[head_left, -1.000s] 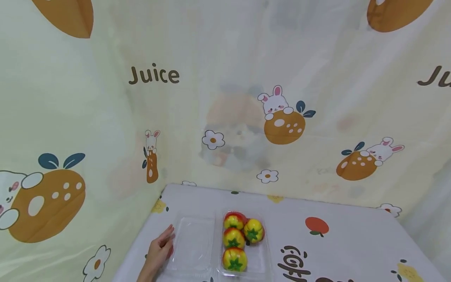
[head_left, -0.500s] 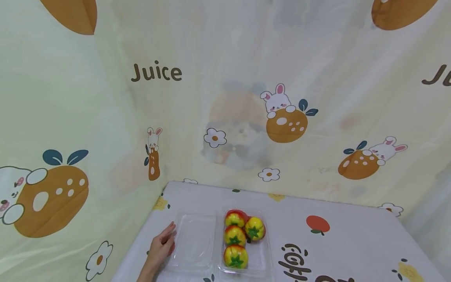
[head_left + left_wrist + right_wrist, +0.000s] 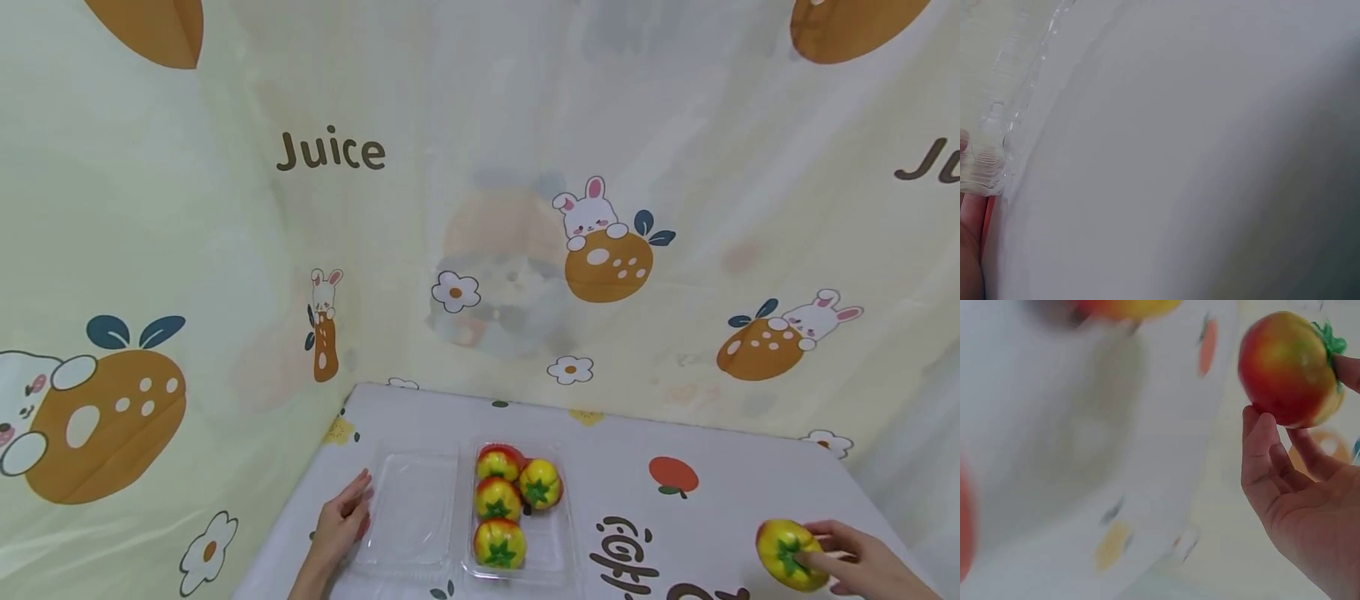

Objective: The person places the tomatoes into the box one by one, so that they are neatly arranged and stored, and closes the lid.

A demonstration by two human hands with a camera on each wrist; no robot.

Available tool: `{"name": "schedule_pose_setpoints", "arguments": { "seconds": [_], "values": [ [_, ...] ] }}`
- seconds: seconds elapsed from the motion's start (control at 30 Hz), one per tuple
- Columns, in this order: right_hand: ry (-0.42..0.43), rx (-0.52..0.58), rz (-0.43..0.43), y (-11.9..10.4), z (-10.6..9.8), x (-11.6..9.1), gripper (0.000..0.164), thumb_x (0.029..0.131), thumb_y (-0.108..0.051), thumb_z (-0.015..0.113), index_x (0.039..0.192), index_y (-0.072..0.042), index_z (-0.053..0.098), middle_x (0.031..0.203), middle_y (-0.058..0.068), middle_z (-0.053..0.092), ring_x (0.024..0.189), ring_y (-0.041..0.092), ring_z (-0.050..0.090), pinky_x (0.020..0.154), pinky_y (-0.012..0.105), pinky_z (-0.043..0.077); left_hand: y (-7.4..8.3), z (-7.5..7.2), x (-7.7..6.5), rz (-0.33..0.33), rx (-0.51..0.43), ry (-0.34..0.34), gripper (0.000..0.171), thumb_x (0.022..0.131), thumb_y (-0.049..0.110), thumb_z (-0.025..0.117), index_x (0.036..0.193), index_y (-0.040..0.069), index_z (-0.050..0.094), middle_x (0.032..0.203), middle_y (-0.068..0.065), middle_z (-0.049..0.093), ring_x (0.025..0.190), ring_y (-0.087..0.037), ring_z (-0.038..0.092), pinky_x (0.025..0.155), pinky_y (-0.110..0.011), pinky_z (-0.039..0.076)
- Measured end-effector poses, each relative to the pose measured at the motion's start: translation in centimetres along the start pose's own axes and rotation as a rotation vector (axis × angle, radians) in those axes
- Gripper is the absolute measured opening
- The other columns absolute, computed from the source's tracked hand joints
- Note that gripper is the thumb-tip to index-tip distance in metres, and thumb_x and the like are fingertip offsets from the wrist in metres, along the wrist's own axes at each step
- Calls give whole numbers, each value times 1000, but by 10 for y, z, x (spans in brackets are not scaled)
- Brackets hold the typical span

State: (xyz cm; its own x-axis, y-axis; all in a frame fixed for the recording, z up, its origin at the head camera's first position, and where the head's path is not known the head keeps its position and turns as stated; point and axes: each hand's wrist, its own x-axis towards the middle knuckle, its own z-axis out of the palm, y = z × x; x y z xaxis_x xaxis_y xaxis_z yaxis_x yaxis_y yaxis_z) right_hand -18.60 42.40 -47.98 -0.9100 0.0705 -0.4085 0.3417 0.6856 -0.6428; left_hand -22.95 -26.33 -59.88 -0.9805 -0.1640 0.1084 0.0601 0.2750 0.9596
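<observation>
In the head view my right hand [image 3: 870, 560] holds a yellow-and-red fruit [image 3: 780, 546] with a green leafy top, above the table's right side. In the right wrist view, fingertips and thumb pinch this fruit [image 3: 1288, 369], the thumb by its green top. My left hand [image 3: 341, 525] rests beside the left edge of a clear plastic lid [image 3: 412, 508], its fingers fairly straight. The left wrist view shows only part of this hand [image 3: 971, 215] at the lid's edge. Joined to the lid, a clear plastic box [image 3: 551, 554] carries several similar fruits [image 3: 498, 543].
A white printed tablecloth [image 3: 720, 483] covers the table, with a red fruit print [image 3: 673, 475] on it. Pale printed curtains [image 3: 480, 217] close off the back and both sides. At the top of the right wrist view, another fruit [image 3: 1135, 307] shows blurred.
My right hand has come into the head view from the lower right, carrying the fruit. My left hand, the lid and the box have stayed put.
</observation>
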Motion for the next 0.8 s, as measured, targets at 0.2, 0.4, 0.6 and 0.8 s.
{"name": "schedule_pose_setpoints", "arguments": {
  "seconds": [0.2,0.4,0.6,0.8],
  "values": [
    [6,83,-240,-79,42,6,66,97,-29,62,145,5,32,112,17,59,89,23,60,72,34,58,-2,1,1,-9,0,-2,44,94,-8,54,137,-4,54,150,-14,45,123,-33,57,92,-18,47],
    [80,176,-475,-139,104,17,56,89,-17,71,137,2,48,113,20,60,81,20,63,65,31,58,-1,1,0,1,2,-2,43,94,-8,54,137,-5,54,150,-16,44,124,-34,57,94,-22,48],
    [101,118,-521,-183,156,24,52,83,-24,78,128,-7,59,109,12,64,81,17,65,69,29,56,-1,0,0,-7,-1,-13,43,94,-7,54,137,-5,53,150,-15,44,124,-33,56,97,-26,47],
    [96,-38,-631,-195,187,35,51,79,-29,81,122,-9,61,104,4,65,94,20,62,77,39,56,-2,-1,1,8,14,1,43,93,-8,55,136,-5,55,148,-15,46,124,-33,56,98,-24,45]
  ]
}}
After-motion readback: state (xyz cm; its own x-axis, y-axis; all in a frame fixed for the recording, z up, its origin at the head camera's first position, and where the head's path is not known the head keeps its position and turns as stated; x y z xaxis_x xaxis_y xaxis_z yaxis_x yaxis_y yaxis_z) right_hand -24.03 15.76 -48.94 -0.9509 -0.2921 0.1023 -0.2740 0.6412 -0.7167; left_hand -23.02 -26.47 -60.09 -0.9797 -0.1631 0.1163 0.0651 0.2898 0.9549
